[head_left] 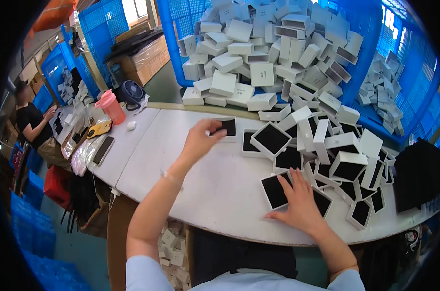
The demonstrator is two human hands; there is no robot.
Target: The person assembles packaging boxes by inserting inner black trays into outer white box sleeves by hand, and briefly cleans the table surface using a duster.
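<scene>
Touching lightly should spare the linings, with my left hand [198,139] curled over a black-lined white box [230,127] left of the box heap [343,140], whether gripping I cannot tell, and my right hand [300,201] spread open over another box [273,191] at the heap's near edge.

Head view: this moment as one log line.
left hand: at farther black-lined box | right hand: spread, at nearer black-lined box | beyond: white boxes heaped in blue crate

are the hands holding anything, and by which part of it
The left hand is at the left end of a black-lined white box; the right hand spreads over the right side of another such box. Whether either grips cannot be told.
</scene>
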